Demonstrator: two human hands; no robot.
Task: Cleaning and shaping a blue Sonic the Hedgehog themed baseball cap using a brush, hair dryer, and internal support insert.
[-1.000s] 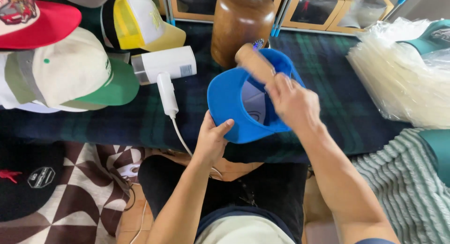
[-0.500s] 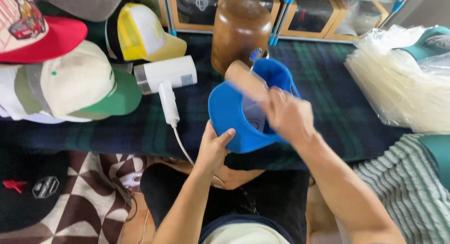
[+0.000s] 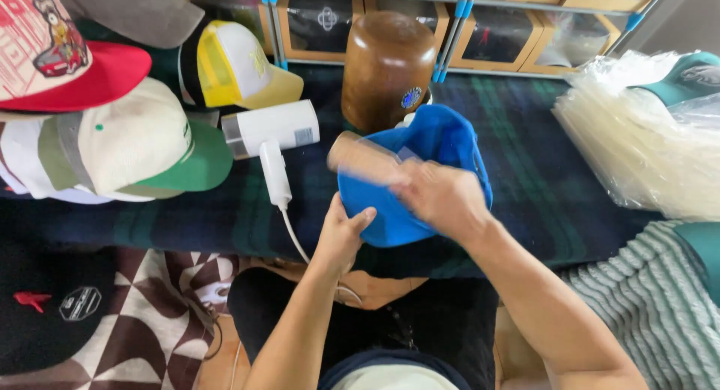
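A bright blue cap (image 3: pixel 442 146) is held over the dark plaid cloth in front of me. My left hand (image 3: pixel 341 236) grips the cap's brim from below at its near left edge. My right hand (image 3: pixel 442 199) is closed on a tan roller-like cylinder (image 3: pixel 360 157), blurred with motion, lying across the top of the brim and pointing left. A brown wooden dome-shaped block (image 3: pixel 386 67) stands just behind the cap.
A white hair dryer (image 3: pixel 274 131) with its cord lies left of the cap. Several caps are piled at the left, among them a cream and green one (image 3: pixel 135 146) and a yellow and white one (image 3: pixel 229 64). Stacked clear plastic bags (image 3: pixel 645 135) sit at the right. Shelved boxes (image 3: pixel 510 37) line the back.
The tan cylinder in my right hand has swung from pointing up and back to lying leftward across the brim. The cap has tilted slightly. My left hand has stayed on the brim.
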